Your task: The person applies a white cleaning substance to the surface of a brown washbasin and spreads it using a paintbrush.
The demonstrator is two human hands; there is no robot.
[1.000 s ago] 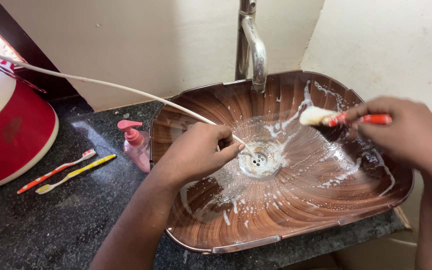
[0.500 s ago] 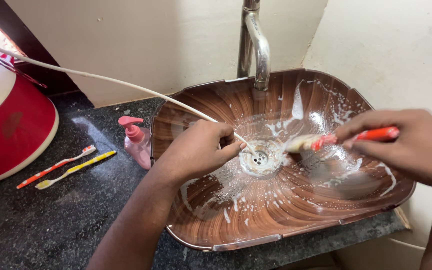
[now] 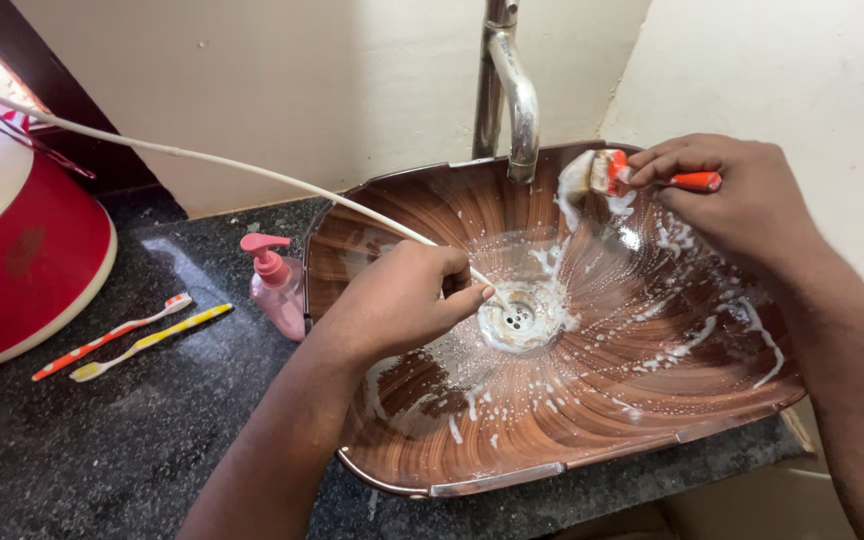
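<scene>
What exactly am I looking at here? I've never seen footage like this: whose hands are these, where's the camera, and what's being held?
The single view comes from a camera worn on a person's head, looking down at their own two bare hands; there is no machine. The left hand grips a thin white hose whose end points at the drain of a brown, soap-streaked sink. The right hand holds an orange-handled brush against the basin's far wall, near the metal tap. On the dark stone counter lie a pink soap dispenser, two toothbrushes and a red and white tub.
</scene>
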